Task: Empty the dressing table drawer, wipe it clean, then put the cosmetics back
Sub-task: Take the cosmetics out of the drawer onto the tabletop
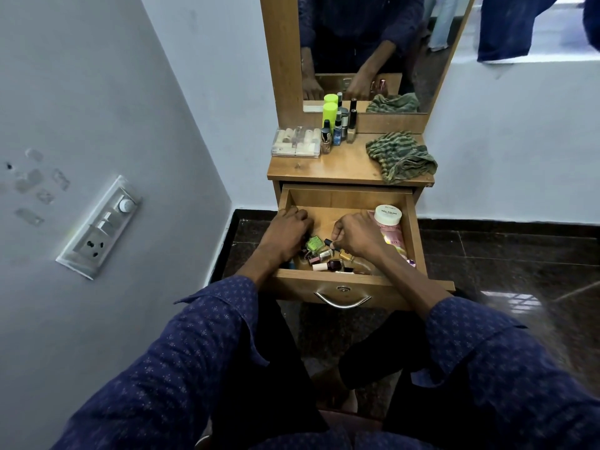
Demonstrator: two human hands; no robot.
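Pinching a small bottle (331,243) lying crosswise, right hand (355,233) fingers closed; left hand (287,230) apparently curled.

Bottles (321,254) at drawer (344,198) front; tub (388,215) right; cloth (401,156) on tabletop (328,167) behind.

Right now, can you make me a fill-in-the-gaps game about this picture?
1. Both hands are inside the open ____.
2. The striped cloth lies on the tabletop, on its ____ side.
3. The tall bottle by the mirror has a bright ____ cap.
4. The right hand pinches a small bottle with a ____ cap, while the left hand rests beside the nail polishes.

Missing words: drawer; right; green; black
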